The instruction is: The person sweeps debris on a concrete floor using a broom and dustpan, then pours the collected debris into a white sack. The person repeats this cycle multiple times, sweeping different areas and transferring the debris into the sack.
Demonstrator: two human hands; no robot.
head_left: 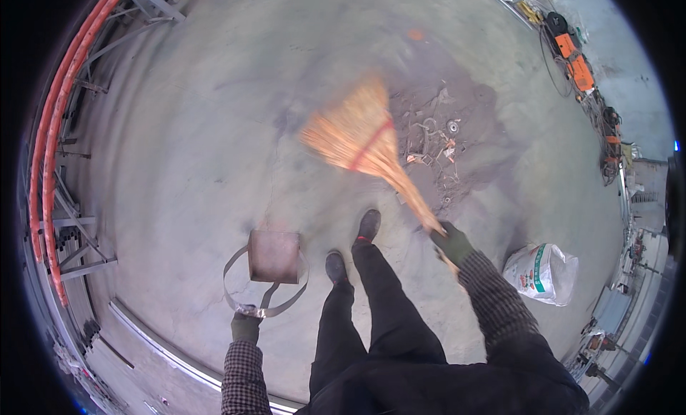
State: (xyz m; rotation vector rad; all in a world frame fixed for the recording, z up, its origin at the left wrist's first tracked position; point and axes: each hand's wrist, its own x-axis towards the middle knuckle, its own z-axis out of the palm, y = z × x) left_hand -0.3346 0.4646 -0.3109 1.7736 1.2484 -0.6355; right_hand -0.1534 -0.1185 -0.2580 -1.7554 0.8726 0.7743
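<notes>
My right hand (454, 243) clamped round the broom (387, 166) – left hand (245, 329) closed on the dustpan (274, 257) handle. Broom head blurred, just left of the debris (446, 147); dustpan left of my boots (337, 267). Step looks like sweeping – next stroke likely wants bristles behind the debris, drawing inward.

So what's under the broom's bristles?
Grey floor shows around the broom, with a dark debris pile beside it on the right. Whatever lies directly beneath the bristles is hidden.
</notes>
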